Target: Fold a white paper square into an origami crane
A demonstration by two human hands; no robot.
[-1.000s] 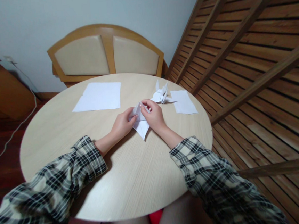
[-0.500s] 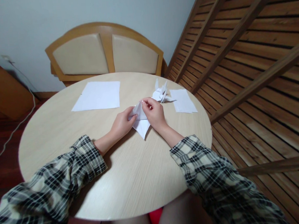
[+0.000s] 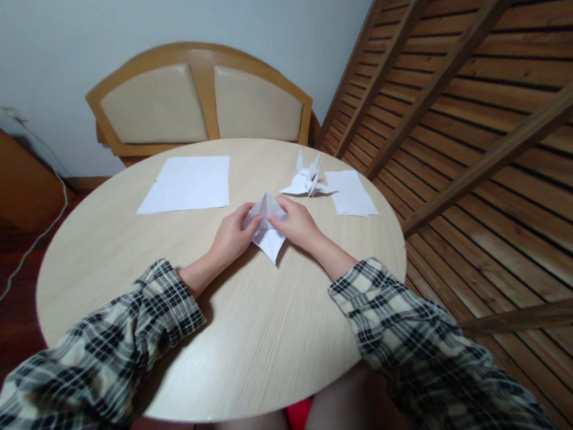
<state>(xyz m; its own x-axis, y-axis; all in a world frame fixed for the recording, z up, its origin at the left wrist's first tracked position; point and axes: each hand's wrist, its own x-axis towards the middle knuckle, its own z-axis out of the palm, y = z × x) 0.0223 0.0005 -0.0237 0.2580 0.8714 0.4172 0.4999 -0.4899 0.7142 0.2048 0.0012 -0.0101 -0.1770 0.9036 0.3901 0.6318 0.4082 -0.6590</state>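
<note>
A partly folded white paper [image 3: 271, 243] is held above the middle of the round table [image 3: 258, 351], one point toward me and another pointing away. My left hand [image 3: 234, 236] grips its left side, thumb on top. On its right side my right hand [image 3: 299, 224] pinches the paper, the thumb also on top near the centre crease. The fingers under the paper are hidden. Just beyond my right hand stand folded white paper figures [image 3: 308, 178], shaped like cranes.
White sheets [image 3: 188, 183] lie at the back left of the table, and smaller white paper pieces [image 3: 352, 194] at the right. A chair or bench back [image 3: 210, 94] rises behind the table. A slatted wooden wall [image 3: 502, 156] borders the right side.
My right hand has moved from the paper's upper tip down to its right side. The top flap now lies more spread, and more of the paper figures shows.
</note>
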